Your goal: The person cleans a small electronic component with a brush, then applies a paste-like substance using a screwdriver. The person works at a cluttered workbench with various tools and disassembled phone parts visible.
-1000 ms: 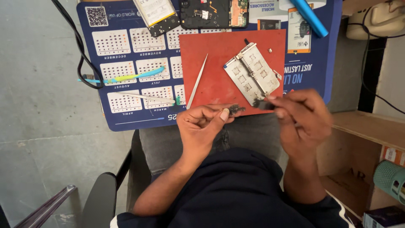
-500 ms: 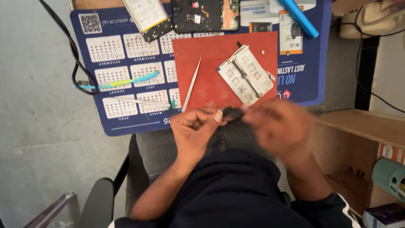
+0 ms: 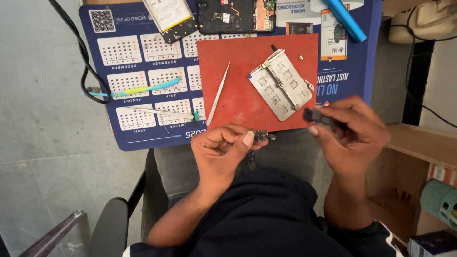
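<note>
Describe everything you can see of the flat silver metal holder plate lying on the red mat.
The flat silver metal holder plate is rectangular, with rows of small cut-out slots and a sprung rod running along its middle. It lies flat and turned at an angle on the red rectangular mat, towards the mat's right side. Nothing is clamped in it. Neither hand touches it; the right hand is nearest, just below its lower corner.

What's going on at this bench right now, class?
A seated person pinches a small dark part in the left hand and holds a small black brush in the right hand, just off the red mat. On the mat lie a metal holder and tweezers. Opened phones sit beyond.
</note>
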